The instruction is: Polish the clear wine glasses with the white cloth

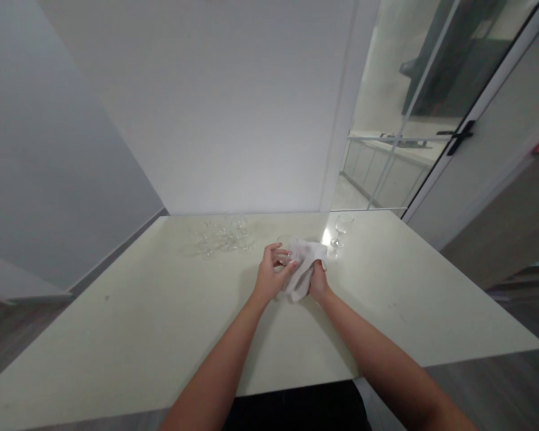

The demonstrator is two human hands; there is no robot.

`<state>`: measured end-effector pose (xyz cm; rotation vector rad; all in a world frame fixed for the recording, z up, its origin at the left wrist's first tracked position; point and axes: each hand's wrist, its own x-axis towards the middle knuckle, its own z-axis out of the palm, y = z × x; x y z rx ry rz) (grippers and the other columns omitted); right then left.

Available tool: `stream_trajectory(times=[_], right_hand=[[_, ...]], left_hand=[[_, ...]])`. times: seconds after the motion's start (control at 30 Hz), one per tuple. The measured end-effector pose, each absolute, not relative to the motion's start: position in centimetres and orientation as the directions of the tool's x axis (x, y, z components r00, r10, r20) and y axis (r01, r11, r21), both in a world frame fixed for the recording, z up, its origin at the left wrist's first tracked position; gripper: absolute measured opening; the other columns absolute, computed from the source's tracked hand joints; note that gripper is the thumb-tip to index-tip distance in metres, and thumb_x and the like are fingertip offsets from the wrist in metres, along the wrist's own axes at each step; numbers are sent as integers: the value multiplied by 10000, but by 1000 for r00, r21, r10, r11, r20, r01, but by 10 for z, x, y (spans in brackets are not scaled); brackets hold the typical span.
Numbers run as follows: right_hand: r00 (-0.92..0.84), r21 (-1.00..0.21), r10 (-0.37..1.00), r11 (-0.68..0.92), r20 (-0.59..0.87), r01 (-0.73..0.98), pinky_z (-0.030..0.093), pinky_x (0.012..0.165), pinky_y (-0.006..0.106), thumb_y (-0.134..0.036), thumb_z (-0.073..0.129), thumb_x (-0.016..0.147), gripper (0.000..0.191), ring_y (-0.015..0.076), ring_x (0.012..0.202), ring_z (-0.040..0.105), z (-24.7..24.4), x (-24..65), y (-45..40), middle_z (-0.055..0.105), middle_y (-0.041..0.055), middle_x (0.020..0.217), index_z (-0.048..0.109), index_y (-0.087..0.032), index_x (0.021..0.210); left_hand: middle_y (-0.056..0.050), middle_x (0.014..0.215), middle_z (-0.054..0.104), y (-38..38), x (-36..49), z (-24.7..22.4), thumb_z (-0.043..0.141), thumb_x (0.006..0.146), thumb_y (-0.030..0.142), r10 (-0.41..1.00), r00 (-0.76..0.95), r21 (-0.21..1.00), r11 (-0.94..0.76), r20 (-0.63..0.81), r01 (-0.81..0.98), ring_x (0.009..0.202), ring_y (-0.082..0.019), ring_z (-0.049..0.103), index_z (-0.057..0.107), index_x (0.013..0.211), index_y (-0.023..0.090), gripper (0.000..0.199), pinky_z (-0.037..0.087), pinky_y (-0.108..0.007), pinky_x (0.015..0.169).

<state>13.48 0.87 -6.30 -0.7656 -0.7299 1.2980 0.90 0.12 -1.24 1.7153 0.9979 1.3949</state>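
Over the middle of the table, my left hand [273,272] curls its fingers around a clear glass [287,240], of which just the rim and part of the bowl show. My right hand [318,280] grips a white cloth [303,269] that is bunched against the glass and hides its lower part. The two hands are close together, with the cloth between them. A stemmed wine glass [343,226] stands upright to the right, beyond my right hand. Several clear glasses [227,233] stand grouped to the left of my left hand.
The pale table [139,311] runs back to a white wall panel [233,108]. At the back right is a glazed door [399,131] with a black handle [460,136]. The table's front edge lies close to my body.
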Motion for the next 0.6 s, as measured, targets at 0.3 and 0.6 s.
stream_trajectory(times=[0.3, 0.6], right_hand=[[167, -909, 900, 415, 404, -37, 526, 776, 371, -367, 757, 597, 383, 204, 793, 644, -51, 152, -2, 691, 39, 880, 601, -208, 908], [174, -923, 906, 381, 385, 59, 521, 762, 375, -398, 712, 636, 311, 200, 776, 636, -54, 164, 7, 675, 49, 848, 572, -206, 836]], left_hand=[[-70, 1010, 652, -8, 5, -12, 543, 783, 224, 880, 349, 677, -471, 322, 565, 808, -200, 632, 309, 1318, 225, 584, 454, -286, 706], [-70, 893, 680, -8, 1, -5, 478, 827, 292, 897, 381, 541, -439, 222, 718, 812, -219, 640, 505, 1197, 242, 374, 429, -277, 689]])
